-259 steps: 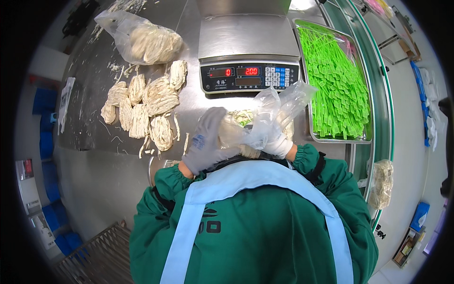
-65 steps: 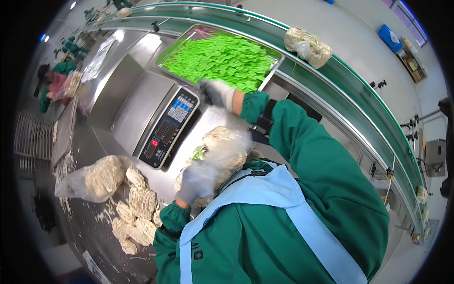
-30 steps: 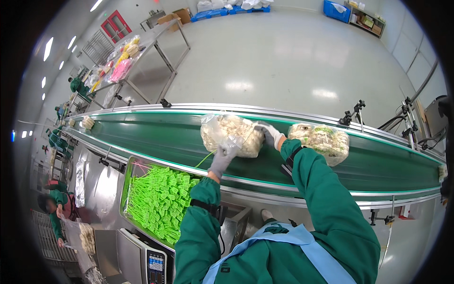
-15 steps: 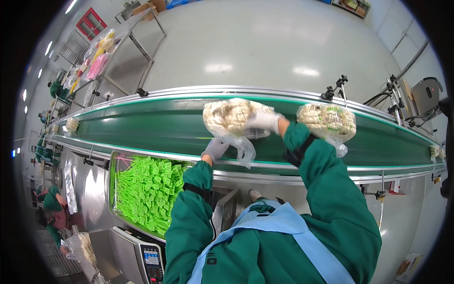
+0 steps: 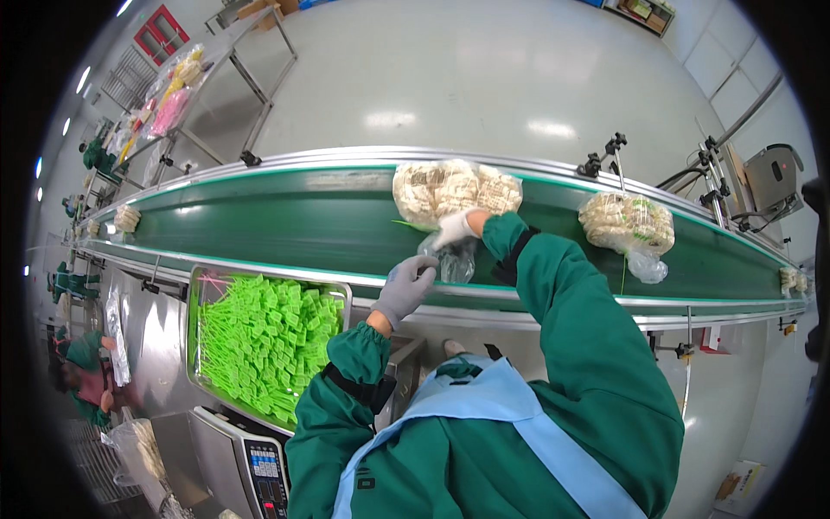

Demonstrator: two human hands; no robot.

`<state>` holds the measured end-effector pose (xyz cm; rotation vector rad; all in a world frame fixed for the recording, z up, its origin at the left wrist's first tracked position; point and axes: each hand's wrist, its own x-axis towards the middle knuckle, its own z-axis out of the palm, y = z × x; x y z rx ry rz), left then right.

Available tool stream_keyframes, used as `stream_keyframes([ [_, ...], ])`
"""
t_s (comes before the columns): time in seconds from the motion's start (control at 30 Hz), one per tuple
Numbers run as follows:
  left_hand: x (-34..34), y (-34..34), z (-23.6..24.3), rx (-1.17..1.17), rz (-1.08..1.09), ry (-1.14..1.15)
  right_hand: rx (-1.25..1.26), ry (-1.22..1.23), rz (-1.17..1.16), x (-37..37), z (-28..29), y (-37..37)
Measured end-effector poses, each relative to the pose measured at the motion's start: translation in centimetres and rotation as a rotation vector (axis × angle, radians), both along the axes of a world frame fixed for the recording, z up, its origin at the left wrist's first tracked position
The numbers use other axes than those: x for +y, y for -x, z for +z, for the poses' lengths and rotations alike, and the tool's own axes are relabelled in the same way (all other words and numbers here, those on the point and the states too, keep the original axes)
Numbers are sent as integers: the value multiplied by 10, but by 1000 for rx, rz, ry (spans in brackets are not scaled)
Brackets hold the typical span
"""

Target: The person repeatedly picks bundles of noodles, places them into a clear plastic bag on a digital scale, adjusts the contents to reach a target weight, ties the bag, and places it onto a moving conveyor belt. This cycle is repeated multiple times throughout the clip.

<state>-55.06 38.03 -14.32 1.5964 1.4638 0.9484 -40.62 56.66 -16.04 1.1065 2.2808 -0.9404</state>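
Observation:
A clear bag of pale noodle bundles point(image 5: 450, 189) lies on the green conveyor belt point(image 5: 285, 227). My right hand point(image 5: 454, 229), in a white glove, grips the bag's twisted neck at its near side. My left hand point(image 5: 406, 287), in a grey glove, hovers over the belt's near rail just below the neck, fingers curled and touching the loose plastic tail. A second filled bag point(image 5: 627, 225) sits further right on the belt.
A steel tray of bright green tags point(image 5: 259, 337) stands below the belt at the left, with a scale's keypad point(image 5: 266, 471) under it. More bags point(image 5: 125, 218) ride at the belt's far left. Another worker in green point(image 5: 86, 381) is at the left edge.
The bag has been set down on the belt and both bags have drifted right. My left hand has dropped from the bag's neck toward the near rail.

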Motion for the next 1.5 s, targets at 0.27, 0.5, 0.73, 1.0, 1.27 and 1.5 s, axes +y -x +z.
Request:
stream_keyframes([
  [0.27, -53, -38, 24, -587, 222, 200, 1174, 699, -686, -29, 80, 110],
  [0.5, -100, 29, -3, -967, 306, 184, 1186, 1252, -510, -86, 60, 233],
  [0.73, -191, 72, -33, -1148, 418, 29, 1041, 1390, -306, -197, 34, 335],
  [1.0, -347, 140, -54, -1200, 471, -45, 906, 1675, 11, -386, 33, 424],
  [1.27, -676, 253, 5, 182, 1554, -479, 783, 1442, 29, -585, -13, 437],
  [1.5, -934, 399, 1, 955, 1946, 442, 332, 1207, -15, -652, -36, 391],
])
